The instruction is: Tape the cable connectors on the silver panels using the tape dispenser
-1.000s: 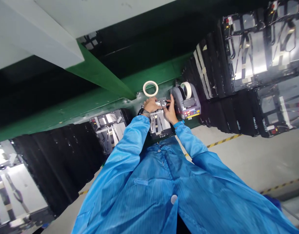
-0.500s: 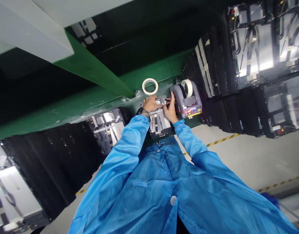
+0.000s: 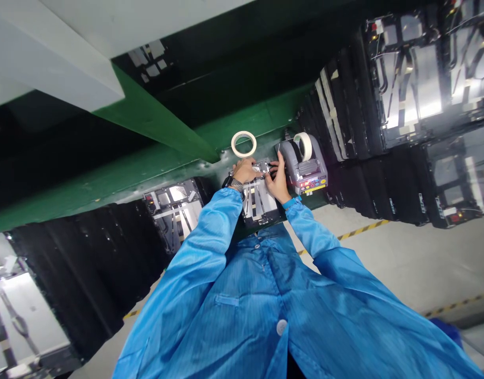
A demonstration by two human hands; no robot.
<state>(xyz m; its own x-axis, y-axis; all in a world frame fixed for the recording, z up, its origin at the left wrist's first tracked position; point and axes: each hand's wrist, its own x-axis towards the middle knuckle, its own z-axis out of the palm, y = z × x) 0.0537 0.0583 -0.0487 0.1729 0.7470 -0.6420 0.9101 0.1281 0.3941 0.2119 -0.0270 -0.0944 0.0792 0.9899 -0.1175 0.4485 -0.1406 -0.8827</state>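
- A flat metal panel (image 3: 259, 202) is seen lying on the green table (image 3: 147, 168), directly in front of the person, at the table's near edge.
- The left hand (image 3: 245, 171) is laid over the panel's far left corner with its fingers curled; whether it grips cannot be told.
- The right hand (image 3: 278, 181) is rested on the far right edge, its fingers stretched toward the left hand; any grasp cannot be told.
- A tape roll (image 3: 244, 143) is set just beyond the panel.
- A tape dispenser (image 3: 305, 164) is placed just beside the right hand.
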